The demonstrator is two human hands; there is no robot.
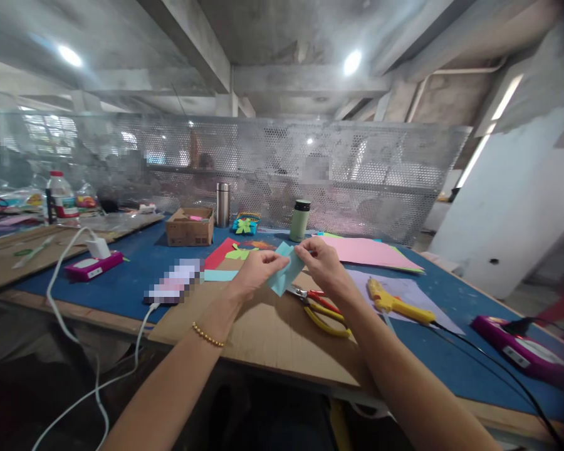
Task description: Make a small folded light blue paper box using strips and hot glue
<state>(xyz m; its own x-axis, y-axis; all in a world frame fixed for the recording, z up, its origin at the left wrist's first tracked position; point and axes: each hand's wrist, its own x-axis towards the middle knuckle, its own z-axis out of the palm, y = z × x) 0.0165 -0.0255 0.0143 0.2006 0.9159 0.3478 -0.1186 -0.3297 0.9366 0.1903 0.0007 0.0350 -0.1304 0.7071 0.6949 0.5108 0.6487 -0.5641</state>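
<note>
The left hand (257, 270) and right hand (323, 260) pinch light-blue paper (278, 283) in their fingers over the worktop (122, 294), near middle; it seems partly folded, though its creases are unclear. Farther left, a green paper shape (239, 253) lies already cut.

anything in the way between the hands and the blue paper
Nothing visible: the left hand and right hand both pinch the light blue paper directly. The yellow-handled tool lies lower, on the cardboard.

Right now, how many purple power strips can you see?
2: one purple power strip on the left, holding a white charger; another right of the yellow glue gun. More may be hidden.
</note>
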